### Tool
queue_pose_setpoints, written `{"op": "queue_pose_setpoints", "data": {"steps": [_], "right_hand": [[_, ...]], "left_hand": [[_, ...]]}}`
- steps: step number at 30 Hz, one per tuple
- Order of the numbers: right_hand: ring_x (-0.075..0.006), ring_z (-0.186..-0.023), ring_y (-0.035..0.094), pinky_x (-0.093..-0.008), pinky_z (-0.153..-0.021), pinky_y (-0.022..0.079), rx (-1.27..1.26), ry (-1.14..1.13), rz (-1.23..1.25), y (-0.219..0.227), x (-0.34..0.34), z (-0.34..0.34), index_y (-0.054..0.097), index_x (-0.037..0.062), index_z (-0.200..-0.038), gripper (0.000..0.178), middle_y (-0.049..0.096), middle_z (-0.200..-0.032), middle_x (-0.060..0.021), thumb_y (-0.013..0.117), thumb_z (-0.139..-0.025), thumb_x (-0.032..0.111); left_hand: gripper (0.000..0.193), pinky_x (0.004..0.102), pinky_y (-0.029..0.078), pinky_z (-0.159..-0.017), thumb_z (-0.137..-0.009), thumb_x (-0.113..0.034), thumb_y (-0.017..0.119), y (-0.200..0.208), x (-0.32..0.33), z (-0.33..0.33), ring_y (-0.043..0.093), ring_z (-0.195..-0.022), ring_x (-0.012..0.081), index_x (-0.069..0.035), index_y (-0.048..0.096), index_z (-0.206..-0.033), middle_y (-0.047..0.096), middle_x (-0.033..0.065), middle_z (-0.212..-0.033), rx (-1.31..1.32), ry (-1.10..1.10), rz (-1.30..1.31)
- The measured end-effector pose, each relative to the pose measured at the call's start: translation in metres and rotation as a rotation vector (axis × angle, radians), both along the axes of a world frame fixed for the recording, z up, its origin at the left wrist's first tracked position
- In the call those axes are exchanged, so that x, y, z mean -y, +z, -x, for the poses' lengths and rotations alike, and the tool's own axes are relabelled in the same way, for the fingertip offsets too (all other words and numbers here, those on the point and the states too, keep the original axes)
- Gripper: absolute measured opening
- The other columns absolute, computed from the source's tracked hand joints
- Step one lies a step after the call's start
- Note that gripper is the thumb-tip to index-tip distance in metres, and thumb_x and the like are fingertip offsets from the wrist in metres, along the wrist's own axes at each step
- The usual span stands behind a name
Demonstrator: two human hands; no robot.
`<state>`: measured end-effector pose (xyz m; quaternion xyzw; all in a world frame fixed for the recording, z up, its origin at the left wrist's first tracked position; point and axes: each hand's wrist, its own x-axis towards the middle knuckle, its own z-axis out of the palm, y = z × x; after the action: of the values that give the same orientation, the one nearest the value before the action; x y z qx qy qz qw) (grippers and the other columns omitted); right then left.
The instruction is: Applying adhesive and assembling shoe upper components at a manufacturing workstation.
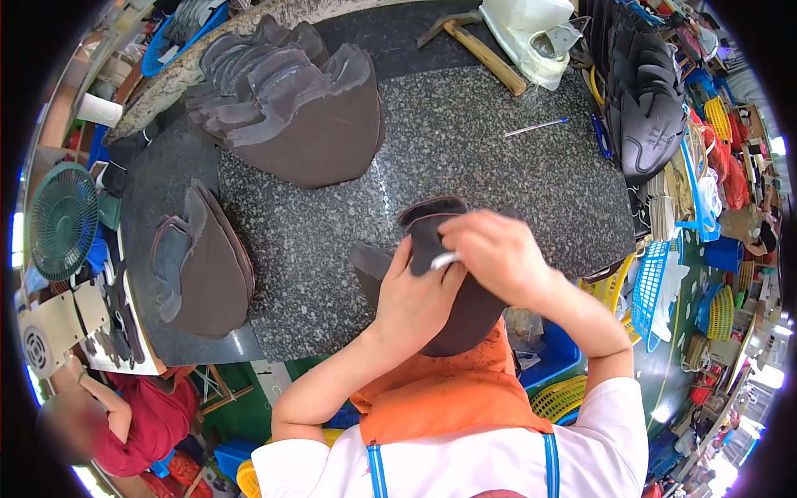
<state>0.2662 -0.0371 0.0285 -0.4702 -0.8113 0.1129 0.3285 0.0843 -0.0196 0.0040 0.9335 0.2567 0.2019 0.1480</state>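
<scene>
A dark brown shoe-upper piece (469, 319), leather-like and curved, lies over the table's near edge in front of my orange apron. My left hand (419, 290) is closed on it, with fingers pressed against its upper part. Above that, my right hand (498, 257) bends over the same piece, its fingers curled near the black folded top (432, 214). A small white thing (445, 261) pokes out from under the right fingers, beside the left fingertips; its kind is unclear. A grey-edged flap (371, 260) shows left of my left hand.
A fanned stack of brown upper pieces (311, 137) lies at the far left, a smaller stack (209, 266) nearer. A hammer (486, 56), a pen (535, 128) and black pieces (647, 141) lie farther right. A person in red (154, 423) sits lower left, near a green fan (63, 221).
</scene>
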Motion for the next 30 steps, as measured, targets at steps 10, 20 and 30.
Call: {"op": "queue_pose_setpoints", "data": {"steps": [10, 20, 30], "right_hand": [[-0.0299, -0.106, 0.063, -0.0369, -0.084, 0.056, 0.182, -0.027, 0.037, 0.000, 0.012, 0.009, 0.058, -0.0017, -0.095, 0.026, 0.061, -0.112, -0.0161, 0.061, -0.073, 0.012], [-0.0198, -0.085, 0.068, -0.0302, -0.073, 0.053, -0.385, -0.393, 0.525, 0.016, 0.041, -0.044, 0.066, 0.0026, -0.098, 0.011, 0.068, -0.094, -0.0110, 0.066, -0.087, 0.007], [-0.0027, -0.063, 0.051, -0.0180, -0.057, 0.042, -0.864, -0.714, 0.429, 0.016, 0.092, -0.064, 0.067, 0.0017, -0.105, 0.015, 0.060, -0.113, -0.0072, 0.059, -0.093, 0.007]], "left_hand": [[0.060, 0.0438, 0.053, -0.089, -0.070, 0.002, 0.073, -0.019, 0.008, 0.007, 0.059, -0.111, 0.0364, -0.003, 0.053, -0.127, 0.055, 0.0250, -0.124, 0.365, 0.235, 0.024], [0.039, 0.0471, 0.041, -0.094, -0.086, -0.025, 0.068, 0.026, -0.158, 0.043, 0.055, -0.110, 0.0385, -0.001, 0.062, -0.117, 0.062, 0.0189, -0.115, 0.294, 0.494, -0.411], [0.046, 0.0415, 0.047, -0.092, -0.085, -0.028, 0.071, -0.011, -0.209, 0.049, 0.058, -0.109, 0.0346, -0.010, 0.060, -0.127, 0.059, 0.0166, -0.121, 0.165, 0.663, -0.394]]}}
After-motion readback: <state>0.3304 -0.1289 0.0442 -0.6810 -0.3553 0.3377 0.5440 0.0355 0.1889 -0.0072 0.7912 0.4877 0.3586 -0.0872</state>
